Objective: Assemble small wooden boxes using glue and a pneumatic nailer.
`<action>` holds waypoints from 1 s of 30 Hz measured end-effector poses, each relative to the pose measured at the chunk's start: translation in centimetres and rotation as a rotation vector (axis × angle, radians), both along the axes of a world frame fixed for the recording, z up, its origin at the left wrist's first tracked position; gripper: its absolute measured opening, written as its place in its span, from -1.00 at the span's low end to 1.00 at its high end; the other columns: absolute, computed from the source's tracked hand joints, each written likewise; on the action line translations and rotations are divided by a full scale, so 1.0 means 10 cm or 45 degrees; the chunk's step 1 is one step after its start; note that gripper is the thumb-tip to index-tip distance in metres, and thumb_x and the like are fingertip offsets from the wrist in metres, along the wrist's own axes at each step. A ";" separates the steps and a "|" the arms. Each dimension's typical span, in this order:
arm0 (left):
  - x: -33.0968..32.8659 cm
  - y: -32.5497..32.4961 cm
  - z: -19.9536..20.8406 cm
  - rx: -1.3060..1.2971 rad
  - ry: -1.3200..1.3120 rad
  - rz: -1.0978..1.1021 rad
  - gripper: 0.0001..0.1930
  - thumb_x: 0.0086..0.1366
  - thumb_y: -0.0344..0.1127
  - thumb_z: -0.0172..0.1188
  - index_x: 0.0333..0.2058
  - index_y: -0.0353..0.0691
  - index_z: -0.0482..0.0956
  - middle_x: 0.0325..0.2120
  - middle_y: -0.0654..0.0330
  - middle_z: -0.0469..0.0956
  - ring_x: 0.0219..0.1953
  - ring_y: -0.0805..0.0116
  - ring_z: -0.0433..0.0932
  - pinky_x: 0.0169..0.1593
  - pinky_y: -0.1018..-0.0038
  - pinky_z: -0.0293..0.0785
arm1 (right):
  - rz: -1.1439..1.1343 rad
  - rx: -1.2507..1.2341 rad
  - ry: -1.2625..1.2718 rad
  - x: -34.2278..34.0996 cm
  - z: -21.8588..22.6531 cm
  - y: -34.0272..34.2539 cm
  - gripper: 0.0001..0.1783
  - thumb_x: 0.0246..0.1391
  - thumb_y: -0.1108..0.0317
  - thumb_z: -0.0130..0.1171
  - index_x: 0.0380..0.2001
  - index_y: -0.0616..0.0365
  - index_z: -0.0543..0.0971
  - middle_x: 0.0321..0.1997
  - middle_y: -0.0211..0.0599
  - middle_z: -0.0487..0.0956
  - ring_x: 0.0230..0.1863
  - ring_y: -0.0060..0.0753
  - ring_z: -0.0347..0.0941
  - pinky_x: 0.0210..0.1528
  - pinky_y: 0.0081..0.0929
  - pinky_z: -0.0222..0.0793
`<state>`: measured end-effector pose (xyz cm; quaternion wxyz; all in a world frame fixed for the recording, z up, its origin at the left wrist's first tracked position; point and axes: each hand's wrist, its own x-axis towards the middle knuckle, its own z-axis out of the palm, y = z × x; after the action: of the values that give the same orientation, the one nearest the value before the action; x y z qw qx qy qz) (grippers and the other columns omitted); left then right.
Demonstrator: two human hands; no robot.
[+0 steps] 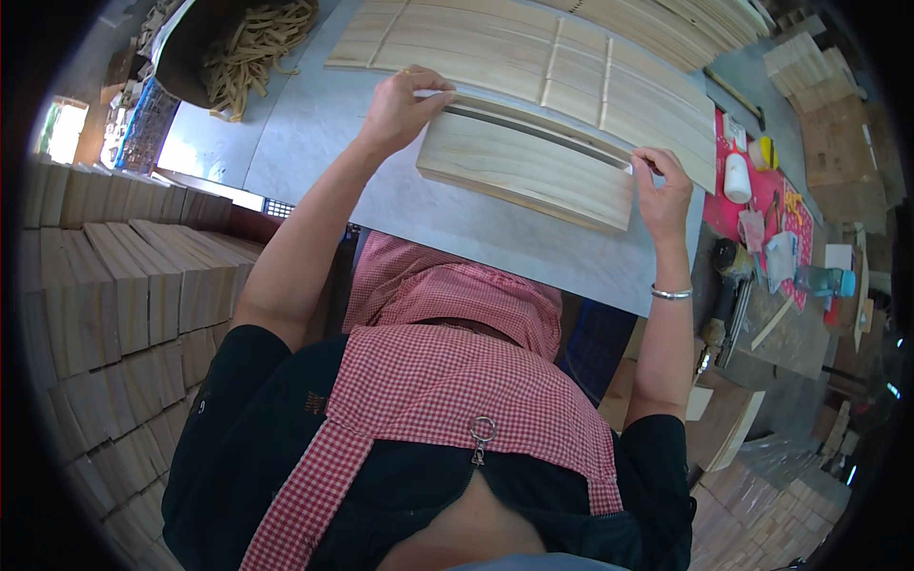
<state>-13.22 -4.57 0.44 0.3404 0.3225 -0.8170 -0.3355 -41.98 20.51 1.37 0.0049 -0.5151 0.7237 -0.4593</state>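
Head view: pinches, at the upper centre of the frame, the upper-left corner of a long, narrow, pale wooden box [524, 173] with an open slot along its top between thumb and fingers of the bare left hand [405, 109], and its upper-right end between thumb and bent fingers of the right hand [666, 190]. Holds it on or just above a grey-white marbled tabletop [314, 138], just below long, pale wooden boards [466, 48]. Has tan, curling strips [252, 55] at upper left, a white plastic bottle [737, 178] at right.
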 end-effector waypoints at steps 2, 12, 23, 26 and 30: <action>0.00 -0.02 0.02 -0.026 0.023 0.034 -0.82 0.23 -0.38 0.30 -0.25 -0.35 0.74 -0.42 0.16 0.69 -0.43 0.36 0.56 -0.25 0.46 0.53 | -0.004 -0.054 -0.060 -0.01 -0.01 -0.03 -0.88 0.10 0.55 0.23 -0.27 0.24 0.68 -0.30 -0.41 0.60 -0.35 -0.48 0.44 -0.21 -0.58 0.40; 0.00 0.10 0.11 0.679 -0.008 0.191 -0.78 0.27 -0.36 0.33 -0.19 -0.39 0.73 -0.41 0.16 0.67 -0.37 0.43 0.55 -0.18 0.55 0.51 | -0.104 0.144 -0.279 -0.03 -0.07 -0.06 -0.86 0.13 0.49 0.25 -0.24 0.26 0.69 -0.31 -0.40 0.54 -0.41 -0.57 0.37 -0.28 -0.60 0.39; 0.05 0.10 0.11 0.758 0.045 0.185 -0.76 0.21 -0.37 0.32 -0.24 -0.44 0.72 -0.42 0.12 0.67 -0.36 0.39 0.58 -0.19 0.54 0.58 | -0.190 0.218 -0.260 0.06 -0.06 0.01 -0.81 0.15 0.46 0.23 -0.19 0.29 0.67 -0.33 -0.34 0.57 -0.43 -0.52 0.43 -0.29 -0.57 0.42; 0.12 0.08 0.11 0.742 0.037 0.151 -0.74 0.23 -0.36 0.31 -0.21 -0.47 0.72 -0.39 0.09 0.68 -0.34 0.38 0.60 -0.16 0.54 0.59 | -0.250 0.203 -0.299 0.08 -0.09 0.05 -0.78 0.19 0.43 0.20 -0.16 0.32 0.67 -0.28 -0.30 0.64 -0.35 -0.49 0.50 -0.23 -0.58 0.45; 0.15 0.15 0.16 0.772 0.011 0.170 -0.72 0.27 -0.36 0.27 -0.17 -0.49 0.70 -0.35 0.05 0.68 -0.28 0.35 0.62 -0.10 0.52 0.59 | -0.332 0.247 -0.239 0.18 -0.06 0.16 -0.77 0.21 0.40 0.19 -0.14 0.32 0.66 -0.26 -0.26 0.67 -0.33 -0.45 0.54 -0.21 -0.56 0.47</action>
<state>-11.73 -3.07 2.04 0.2533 0.4608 -0.6554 -0.5421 -40.14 22.07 0.82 0.0624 -0.3688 0.8217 -0.4301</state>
